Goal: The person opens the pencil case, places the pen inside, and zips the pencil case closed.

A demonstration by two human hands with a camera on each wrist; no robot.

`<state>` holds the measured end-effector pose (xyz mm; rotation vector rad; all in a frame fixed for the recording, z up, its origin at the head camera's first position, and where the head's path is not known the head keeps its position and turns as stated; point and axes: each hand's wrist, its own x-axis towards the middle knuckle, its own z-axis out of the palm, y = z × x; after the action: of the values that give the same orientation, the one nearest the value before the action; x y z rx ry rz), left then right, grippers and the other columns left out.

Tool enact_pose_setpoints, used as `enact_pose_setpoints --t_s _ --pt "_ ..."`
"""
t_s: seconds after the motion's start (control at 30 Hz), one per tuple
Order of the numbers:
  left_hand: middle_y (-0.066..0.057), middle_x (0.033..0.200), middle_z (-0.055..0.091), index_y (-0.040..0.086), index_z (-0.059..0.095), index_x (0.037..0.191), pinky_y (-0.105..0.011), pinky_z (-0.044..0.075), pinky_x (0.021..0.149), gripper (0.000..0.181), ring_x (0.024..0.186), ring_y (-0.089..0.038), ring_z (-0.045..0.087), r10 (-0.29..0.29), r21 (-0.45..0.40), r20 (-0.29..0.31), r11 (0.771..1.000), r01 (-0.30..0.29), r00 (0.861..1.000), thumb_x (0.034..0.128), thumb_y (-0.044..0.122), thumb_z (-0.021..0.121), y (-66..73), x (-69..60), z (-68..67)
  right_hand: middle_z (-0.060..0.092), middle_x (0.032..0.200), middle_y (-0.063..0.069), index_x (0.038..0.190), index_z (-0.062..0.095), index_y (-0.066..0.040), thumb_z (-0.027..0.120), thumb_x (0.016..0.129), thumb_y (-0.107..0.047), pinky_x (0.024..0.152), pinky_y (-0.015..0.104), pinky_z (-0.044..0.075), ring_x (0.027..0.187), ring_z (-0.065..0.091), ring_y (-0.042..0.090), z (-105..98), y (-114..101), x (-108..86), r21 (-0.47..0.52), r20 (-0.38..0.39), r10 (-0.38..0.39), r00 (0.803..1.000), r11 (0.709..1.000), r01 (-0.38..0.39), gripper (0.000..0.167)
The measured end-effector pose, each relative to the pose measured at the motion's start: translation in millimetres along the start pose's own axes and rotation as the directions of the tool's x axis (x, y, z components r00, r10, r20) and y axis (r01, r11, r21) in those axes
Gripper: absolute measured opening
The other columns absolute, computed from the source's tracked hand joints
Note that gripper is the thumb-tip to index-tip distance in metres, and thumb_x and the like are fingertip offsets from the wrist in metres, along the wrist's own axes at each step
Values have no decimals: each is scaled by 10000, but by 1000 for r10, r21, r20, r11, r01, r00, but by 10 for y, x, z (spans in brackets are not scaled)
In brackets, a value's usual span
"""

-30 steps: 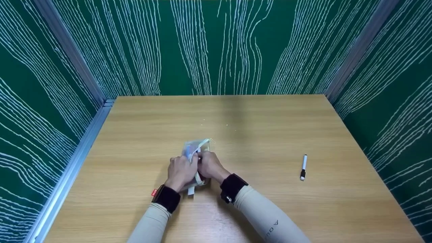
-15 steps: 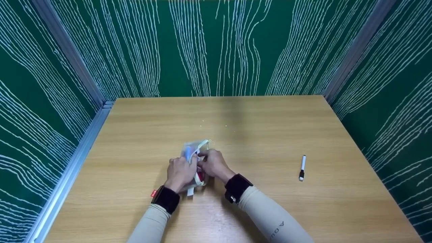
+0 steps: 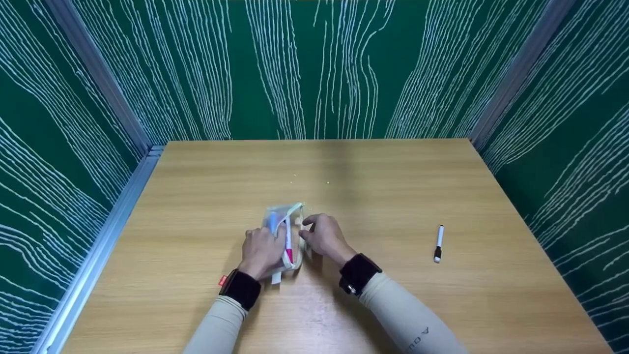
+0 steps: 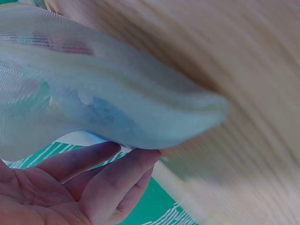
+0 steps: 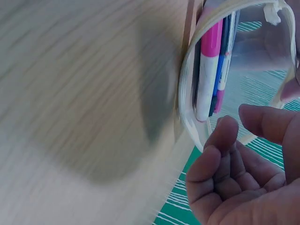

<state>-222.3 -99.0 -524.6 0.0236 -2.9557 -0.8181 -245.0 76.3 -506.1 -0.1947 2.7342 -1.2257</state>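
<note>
Pouch sits on the desk, mouth open, pens inside it. The left hand grips the pouch; the right hand, fingers loosely bent and holding nothing, is beside the pouch's mouth. A marker lies well right of the pouch.

The head view looks forward and down over the worktop from well above, while both wrist views look in tilted and close, the left at the outside of the pouch all three share, the right into it.
</note>
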Motion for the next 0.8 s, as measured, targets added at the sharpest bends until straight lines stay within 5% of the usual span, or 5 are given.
enact_pose_setpoints --t_s 0.23,0.4,0.8 --pt "-155 746 633 127 490 615 -473 490 744 578 783 -360 615 -25 -23 22 999 25 999 1059 480 379 11 6 -15 702 753 23 1187 724 -28 788 898 -175 619 296 539 606 640 121 -179 66 -57 -78 -90 -39 995 996 32 331" --pt "-117 696 599 130 498 609 -458 484 738 584 744 -329 593 -35 -38 27 999 36 999 1060 484 383 11 2 -11 711 820 40 1228 704 -34 788 903 -212 604 307 541 636 642 145 -331 140 -99 -57 -96 11 995 998 -17 380" --pt "-210 805 672 118 477 614 -484 493 733 570 793 -380 620 -20 -12 6 1000 20 1000 1052 470 382 -12 -7 12 730 850 39 1194 728 -52 815 872 -319 728 379 556 744 672 177 -684 464 -169 -161 -184 18 983 986 -48 427"
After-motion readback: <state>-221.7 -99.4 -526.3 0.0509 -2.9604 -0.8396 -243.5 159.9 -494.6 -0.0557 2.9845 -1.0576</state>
